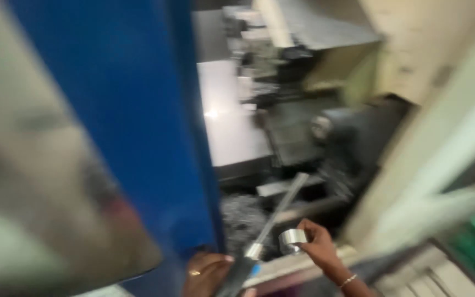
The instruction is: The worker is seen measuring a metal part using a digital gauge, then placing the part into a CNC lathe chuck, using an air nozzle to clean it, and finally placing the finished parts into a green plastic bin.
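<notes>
The short shiny metal cylinder [293, 240] is pinched in the right hand [319, 246], just right of the long grey metal rod with a dark handle [268, 231], which the left hand [207, 273] clasps. Beyond the rod lie metal shavings [243, 217]; left of it stands the blue machine door [133, 121]. Loading seems underway; next calls for steady aim.

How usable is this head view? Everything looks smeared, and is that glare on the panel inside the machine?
Head view: motion blur smears the whole frame. The blue door is soft, with a blurred window at left. A bright glare spot sits on the pale metal panel. The right hand with its metal cylinder and the left hand by the rod tool are only roughly legible.
</notes>
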